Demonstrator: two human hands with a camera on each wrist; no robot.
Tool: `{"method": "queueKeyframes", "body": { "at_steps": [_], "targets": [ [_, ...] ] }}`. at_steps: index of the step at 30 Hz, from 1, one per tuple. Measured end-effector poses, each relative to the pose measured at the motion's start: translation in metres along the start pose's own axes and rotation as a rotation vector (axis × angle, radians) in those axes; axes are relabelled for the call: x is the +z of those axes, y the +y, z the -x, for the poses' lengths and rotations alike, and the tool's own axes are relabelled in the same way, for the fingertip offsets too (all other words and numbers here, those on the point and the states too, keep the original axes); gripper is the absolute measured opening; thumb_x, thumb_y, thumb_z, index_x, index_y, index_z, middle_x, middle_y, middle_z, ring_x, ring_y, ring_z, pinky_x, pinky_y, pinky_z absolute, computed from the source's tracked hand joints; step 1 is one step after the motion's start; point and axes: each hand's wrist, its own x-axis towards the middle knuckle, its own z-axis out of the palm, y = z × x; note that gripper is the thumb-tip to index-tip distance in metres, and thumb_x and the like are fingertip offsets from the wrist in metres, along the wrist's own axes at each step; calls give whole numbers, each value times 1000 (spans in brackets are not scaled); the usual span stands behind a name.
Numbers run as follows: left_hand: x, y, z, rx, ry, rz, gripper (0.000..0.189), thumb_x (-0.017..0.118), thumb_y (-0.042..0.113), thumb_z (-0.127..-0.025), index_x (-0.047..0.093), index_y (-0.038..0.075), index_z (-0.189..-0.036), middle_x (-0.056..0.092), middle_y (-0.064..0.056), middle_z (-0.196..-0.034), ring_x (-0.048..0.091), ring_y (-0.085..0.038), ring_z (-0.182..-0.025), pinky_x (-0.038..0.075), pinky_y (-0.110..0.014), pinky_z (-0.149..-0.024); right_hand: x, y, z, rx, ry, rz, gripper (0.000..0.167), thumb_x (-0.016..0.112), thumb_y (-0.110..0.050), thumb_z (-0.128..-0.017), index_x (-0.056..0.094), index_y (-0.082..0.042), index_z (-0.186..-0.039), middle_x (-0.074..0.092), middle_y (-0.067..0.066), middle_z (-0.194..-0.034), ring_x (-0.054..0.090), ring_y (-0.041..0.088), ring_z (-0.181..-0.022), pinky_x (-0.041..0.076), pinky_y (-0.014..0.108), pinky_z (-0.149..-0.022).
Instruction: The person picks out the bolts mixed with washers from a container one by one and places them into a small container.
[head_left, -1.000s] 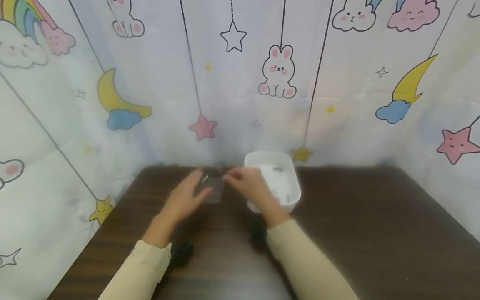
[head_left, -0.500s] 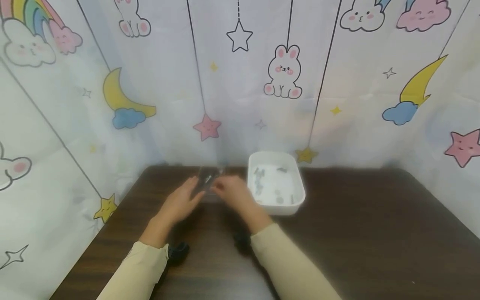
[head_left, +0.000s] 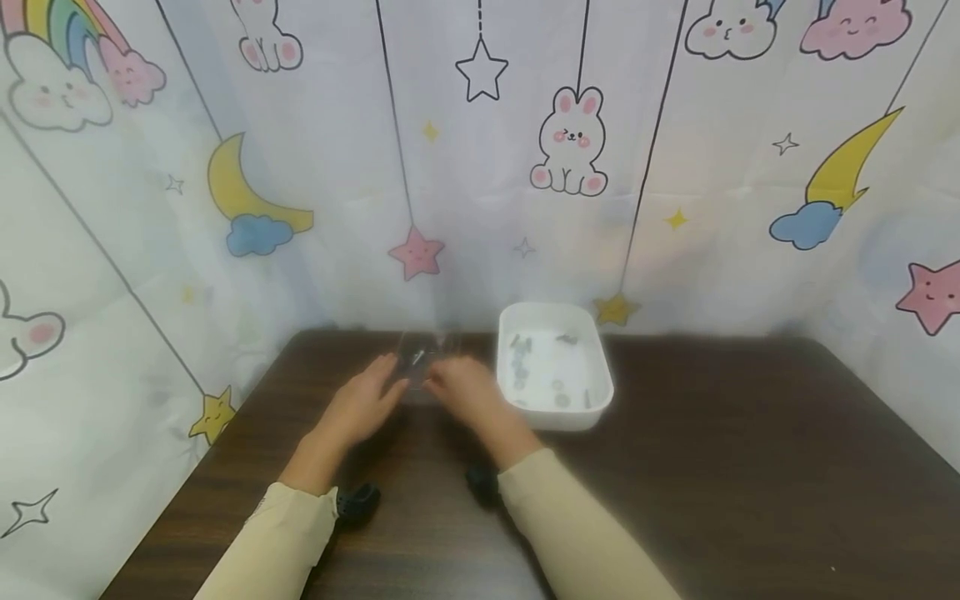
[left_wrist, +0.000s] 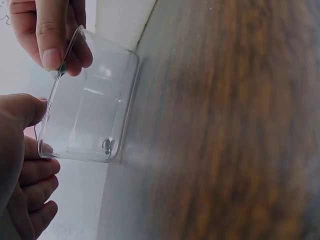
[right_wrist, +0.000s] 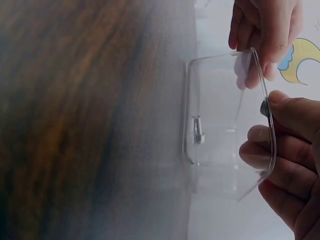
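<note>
A clear plastic box [left_wrist: 95,125] stands on the dark wood table, with a small shiny metal piece [right_wrist: 198,131] inside near its bottom. My left hand [head_left: 360,404] holds the box at its rim, thumb and index finger at one corner in the left wrist view. Over the opposite side of the rim, my right hand [head_left: 468,400] pinches a small dark piece [right_wrist: 264,108] between thumb and fingers. Several of the right fingers [right_wrist: 257,145] show through the clear wall. What kind of piece it is, I cannot tell.
Right of the box stands a white plastic tub [head_left: 555,421] with several small grey and metal pieces scattered on its bottom. Behind the table [head_left: 712,467] hangs a white curtain [head_left: 337,167] printed with stars, moons and bunnies.
My right hand has moved left and slightly down from beside the tub to the clear box's rim, uncovering the tub's left side. The left hand stays by the box.
</note>
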Motion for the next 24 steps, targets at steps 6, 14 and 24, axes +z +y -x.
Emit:
{"method": "queueKeyframes", "body": {
  "at_steps": [6,14,24],
  "targets": [
    [0,0,0,-1,-1,8,61,47,39,-103,39,-1,-148,38,-22,-154,35,-40,-142,32,-56,-115,-3,-3,1,-2,-7,17,12,70,-27,-91,74,-16,-95,75,-1,-87,69,17,-76,58,29,-72],
    [0,0,1,-1,-10,11,60,47,38,-103,39,-1,-148,37,-23,-154,35,-41,-142,32,-56,-115,-6,-5,2,-16,-7,27,11,70,-26,-91,73,-16,-92,74,-1,-83,68,16,-73,58,29,-68],
    [-1,0,0,4,-12,9,61,46,39,-103,39,-2,-148,37,-23,-154,35,-41,-142,32,-56,-115,-7,-6,2,-27,-4,53,11,70,-27,-92,73,-16,-92,73,-1,-82,68,17,-72,58,30,-68]
  ]
}}
